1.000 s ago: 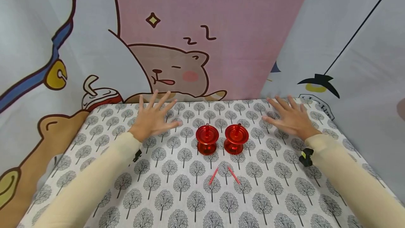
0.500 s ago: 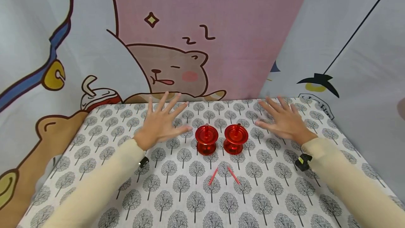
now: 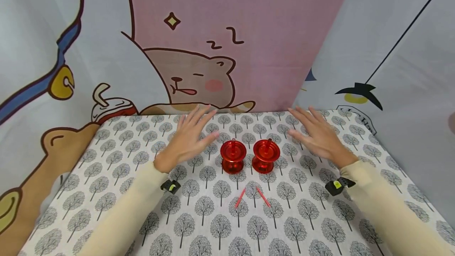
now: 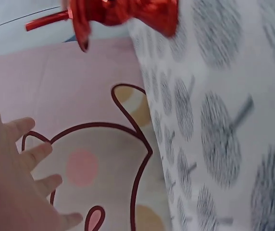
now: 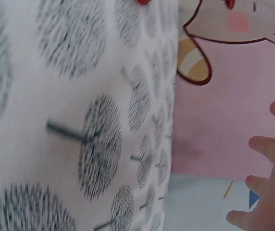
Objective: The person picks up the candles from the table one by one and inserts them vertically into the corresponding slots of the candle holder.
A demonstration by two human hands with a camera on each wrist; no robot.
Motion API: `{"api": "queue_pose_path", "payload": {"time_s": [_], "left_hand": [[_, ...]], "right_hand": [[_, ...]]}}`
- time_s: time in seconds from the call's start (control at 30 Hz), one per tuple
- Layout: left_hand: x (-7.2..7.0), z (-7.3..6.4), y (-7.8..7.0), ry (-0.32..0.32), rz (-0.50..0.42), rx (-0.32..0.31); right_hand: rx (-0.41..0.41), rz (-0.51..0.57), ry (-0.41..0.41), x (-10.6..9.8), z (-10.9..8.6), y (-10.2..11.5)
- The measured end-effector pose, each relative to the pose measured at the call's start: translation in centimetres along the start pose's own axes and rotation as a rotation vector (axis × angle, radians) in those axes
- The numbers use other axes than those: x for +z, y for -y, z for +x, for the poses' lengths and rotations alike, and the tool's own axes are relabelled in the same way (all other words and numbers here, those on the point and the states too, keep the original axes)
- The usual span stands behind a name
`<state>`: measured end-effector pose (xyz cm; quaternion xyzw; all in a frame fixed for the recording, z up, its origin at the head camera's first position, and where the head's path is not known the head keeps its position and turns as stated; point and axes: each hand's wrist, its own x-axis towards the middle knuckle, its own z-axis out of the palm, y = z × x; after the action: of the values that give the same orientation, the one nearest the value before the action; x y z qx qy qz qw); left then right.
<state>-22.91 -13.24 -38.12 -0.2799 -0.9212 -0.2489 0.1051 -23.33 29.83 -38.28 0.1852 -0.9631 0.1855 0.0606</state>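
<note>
Two shiny red candle holders (image 3: 232, 166), (image 3: 263, 165) stand upright side by side on the tablecloth, each with a dish top and a red post rising from its middle. Two thin red sticks (image 3: 240, 198), (image 3: 263, 197) lie in front of them, slanting apart towards the near side. To the left of the holders my left hand (image 3: 188, 136) is raised, fingers extended and holding nothing. My right hand (image 3: 318, 136) mirrors it on the right, also bare. In the left wrist view a candle holder (image 4: 113, 12) shows along the top edge.
A white tablecloth (image 3: 199, 234) printed with grey trees covers the table. Behind it hangs a pink and white cartoon curtain (image 3: 270, 31), meeting the table's far edge. A dark wrist strap with a small camera (image 3: 171, 186) sits on the left sleeve.
Both hands have moved inwards from the sides, nearer the candle holders, and their spread fingers have drawn closer together. The holders and the red sticks stay where they were.
</note>
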Motion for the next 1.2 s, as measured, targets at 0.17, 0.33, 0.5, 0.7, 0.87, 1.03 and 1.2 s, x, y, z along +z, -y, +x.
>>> {"api": "queue_pose_path", "payload": {"time_s": [0.17,0.33,0.5,0.7,0.87,1.03,1.2], "left_hand": [[0.6,0.2,-0.5,-0.028,-0.251,0.091],[1.1,0.3,-1.0,0.006,-0.45,0.11],[1.9,0.3,-1.3,0.052,-0.581,0.133],[2.7,0.2,-1.1,0.095,-0.663,0.167],[3.1,0.0,-0.8,0.12,-0.701,0.151],[3.4,-0.3,-0.6,0.139,-0.722,0.125],[3.8,-0.3,-0.6,0.161,-0.72,0.093]], "right_hand": [[-0.041,0.105,-0.036,0.0,-0.1,1.2],[-0.086,0.228,-0.075,0.1,0.1,2.4],[-0.129,0.388,-0.117,-0.1,0.1,3.6],[-0.15,0.591,-0.107,-0.4,-0.4,5.1],[-0.192,0.686,-0.116,-0.5,-0.7,5.6],[-0.24,0.744,-0.141,-0.5,-0.9,5.9],[-0.265,0.777,-0.156,-0.6,-1.2,6.4]]}}
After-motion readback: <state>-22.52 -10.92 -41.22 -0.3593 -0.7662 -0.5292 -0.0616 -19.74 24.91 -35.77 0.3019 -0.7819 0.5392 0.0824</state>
